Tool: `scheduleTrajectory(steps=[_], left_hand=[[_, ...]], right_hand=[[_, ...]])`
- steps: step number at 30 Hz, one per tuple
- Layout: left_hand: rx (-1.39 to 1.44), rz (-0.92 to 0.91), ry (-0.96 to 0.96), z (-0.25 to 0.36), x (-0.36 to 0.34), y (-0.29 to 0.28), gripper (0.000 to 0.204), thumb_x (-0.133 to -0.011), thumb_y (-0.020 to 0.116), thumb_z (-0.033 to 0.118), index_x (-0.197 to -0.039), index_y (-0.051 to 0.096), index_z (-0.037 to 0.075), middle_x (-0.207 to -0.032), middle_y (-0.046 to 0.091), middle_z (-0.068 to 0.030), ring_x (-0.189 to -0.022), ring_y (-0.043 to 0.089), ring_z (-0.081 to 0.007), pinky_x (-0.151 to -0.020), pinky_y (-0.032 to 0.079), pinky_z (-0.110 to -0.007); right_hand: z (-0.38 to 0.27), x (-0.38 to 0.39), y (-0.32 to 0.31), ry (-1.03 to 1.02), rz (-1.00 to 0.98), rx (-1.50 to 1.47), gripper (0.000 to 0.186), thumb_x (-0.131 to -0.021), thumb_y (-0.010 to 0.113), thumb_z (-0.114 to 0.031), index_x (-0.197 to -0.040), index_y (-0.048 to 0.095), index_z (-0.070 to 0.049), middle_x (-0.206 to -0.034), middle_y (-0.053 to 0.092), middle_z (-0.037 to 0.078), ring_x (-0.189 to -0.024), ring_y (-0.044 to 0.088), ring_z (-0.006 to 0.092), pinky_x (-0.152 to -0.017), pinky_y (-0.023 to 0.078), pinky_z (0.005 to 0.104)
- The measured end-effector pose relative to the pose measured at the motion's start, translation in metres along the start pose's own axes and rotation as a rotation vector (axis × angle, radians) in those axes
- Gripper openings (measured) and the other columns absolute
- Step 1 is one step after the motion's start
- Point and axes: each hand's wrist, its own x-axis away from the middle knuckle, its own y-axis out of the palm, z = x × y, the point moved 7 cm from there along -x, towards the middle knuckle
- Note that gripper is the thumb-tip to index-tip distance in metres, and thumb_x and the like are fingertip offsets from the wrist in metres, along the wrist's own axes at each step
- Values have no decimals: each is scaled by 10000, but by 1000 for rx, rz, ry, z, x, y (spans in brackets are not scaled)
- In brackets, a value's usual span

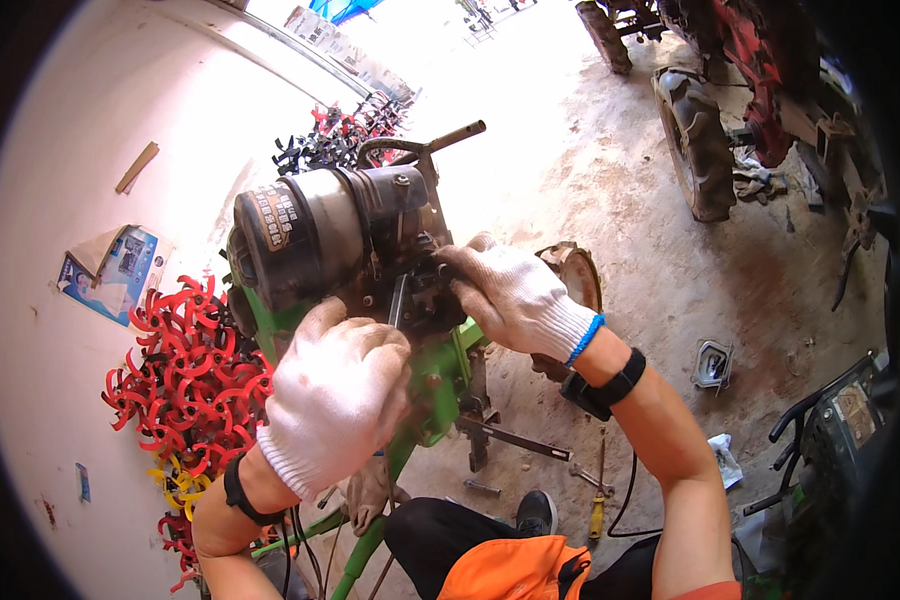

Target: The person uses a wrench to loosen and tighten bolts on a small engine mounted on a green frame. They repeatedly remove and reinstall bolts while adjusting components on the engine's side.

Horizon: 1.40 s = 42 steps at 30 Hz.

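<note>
Left grip [338, 392] curled | right grip [510, 298] half-curled | holds unclear | one engine [335, 228] | one metal rod [398, 300] between

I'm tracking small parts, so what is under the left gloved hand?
Past the left hand, a metal shaft shows among dark engine parts; a green frame shows to the hand's right. Whatever lies directly beneath the hand, including any grip there, is covered.

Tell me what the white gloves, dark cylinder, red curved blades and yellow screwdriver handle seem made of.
White gloves: matte knitted fabric, perhaps cotton, by the ribbed cuffs.
Dark cylinder: smooth, with a sheen that suits metal or plastic.
Red curved blades: probably painted metal, from their glossy coating.
Yellow screwdriver handle: likely plastic, from its even bright colour; too small to judge finish.
</note>
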Motion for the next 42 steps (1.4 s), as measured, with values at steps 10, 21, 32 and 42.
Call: scheduleTrajectory(steps=[10, 21, 32, 42], left_hand=[[32, -28, -24, -13, 2, -10, 297, -805, 861, 23, -1085, 764, 36, -1083, 798, -132, -1043, 778, -361, -1092, 573, -567], [-3, -29, -26, -4, -2, -5, 296, -807, 863, 24, -1082, 756, 42, -1092, 796, -127, -1048, 776, -363, -1106, 563, -587], [30, -54, -44, -9, -5, -6, 274, -826, 847, -2, -1080, 751, 33, -1071, 800, -141, -1042, 781, -369, -1097, 568, -591], [13, -66, -24, -9, -7, -7, 263, -816, 853, 2, -1058, 757, 35, -1054, 796, -135, -1023, 783, -359, -1095, 571, -586]], right_hand=[[31, 2, 25, 138, -119, -456, 339, -1014, 814, -121, -1343, 746, -84, -1128, 823, 152, -1023, 809, 307, -927, 649, 407], [25, -9, 10, 77, -143, -462, 260, -982, 829, -89, -1237, 805, -44, -1143, 781, 137, -1074, 768, 287, -976, 616, 406], [22, -31, 18, 125, -333, -521, 254, -978, 841, -13, -1231, 825, -7, -1154, 752, 94, -1079, 737, 213, -989, 603, 362], [30, -53, 19, 167, -475, -450, 212, -980, 853, -120, -1145, 822, 9, -1049, 808, 110, -1008, 748, 206, -966, 600, 374]])
